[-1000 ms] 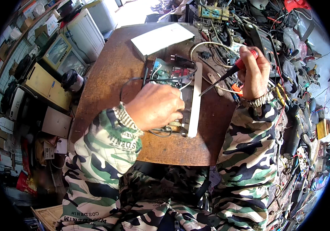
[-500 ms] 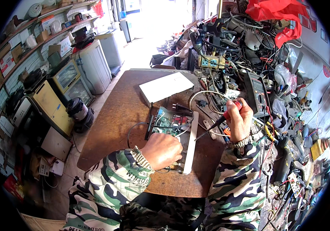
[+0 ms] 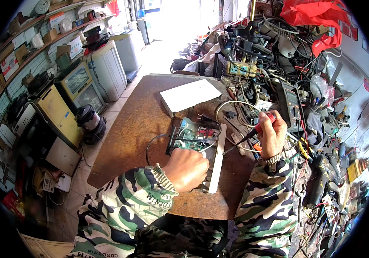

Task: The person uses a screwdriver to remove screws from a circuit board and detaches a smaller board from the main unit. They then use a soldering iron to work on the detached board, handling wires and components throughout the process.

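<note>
An opened electronic device (image 3: 187, 134) lies on the brown table, with a green circuit board, dark cables and a long whitish strip-shaped panel (image 3: 217, 161) along its right side. Over its near part, my left hand (image 3: 187, 169) is closed, fingers curled under; what they hold is hidden. My right hand (image 3: 272, 136) is shut around the red handle of a screwdriver (image 3: 252, 133). Its dark shaft slants down to the left, its thin tip beside the panel's right edge; contact is unclear. Just beyond the device rests a white box-like cover (image 3: 191, 96).
A black plug (image 3: 206, 119) lies at the device's far side. On the right, a multimeter (image 3: 291, 105) stands among piled cables, tools and parts. To the left are a dark round canister (image 3: 89, 118), yellow cabinets (image 3: 57, 111) and loaded shelves (image 3: 49, 43).
The whole view has shifted slightly, moving the table and device a little to the right. Both hands keep nearly the same pose, and the screwdriver tip stays beside the panel.
</note>
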Demonstrator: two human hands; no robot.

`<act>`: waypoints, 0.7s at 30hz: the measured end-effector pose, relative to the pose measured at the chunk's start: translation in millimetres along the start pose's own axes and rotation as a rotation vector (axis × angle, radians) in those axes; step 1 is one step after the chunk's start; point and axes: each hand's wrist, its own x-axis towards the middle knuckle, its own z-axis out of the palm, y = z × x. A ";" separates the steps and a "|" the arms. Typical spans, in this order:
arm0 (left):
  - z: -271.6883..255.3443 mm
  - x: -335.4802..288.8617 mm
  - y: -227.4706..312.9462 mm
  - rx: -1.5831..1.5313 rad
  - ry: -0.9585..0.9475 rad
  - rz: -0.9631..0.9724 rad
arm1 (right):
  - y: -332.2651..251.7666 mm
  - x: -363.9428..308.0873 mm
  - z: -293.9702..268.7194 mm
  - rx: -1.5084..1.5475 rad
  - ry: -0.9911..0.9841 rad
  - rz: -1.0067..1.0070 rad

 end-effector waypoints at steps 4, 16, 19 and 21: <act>-4.7 2.2 -2.1 -0.020 -0.052 -0.015 | -1.4 -0.3 0.6 -0.011 0.017 -0.009; -1.3 2.9 -8.0 -0.081 -0.102 -0.101 | 0.9 0.6 5.5 0.046 -0.005 0.033; -3.9 6.0 -8.7 -0.149 -0.157 -0.132 | -3.5 -0.8 4.1 0.045 -0.003 0.036; -3.5 9.7 -9.4 -0.184 -0.198 -0.136 | 0.1 0.1 0.7 0.032 0.001 0.032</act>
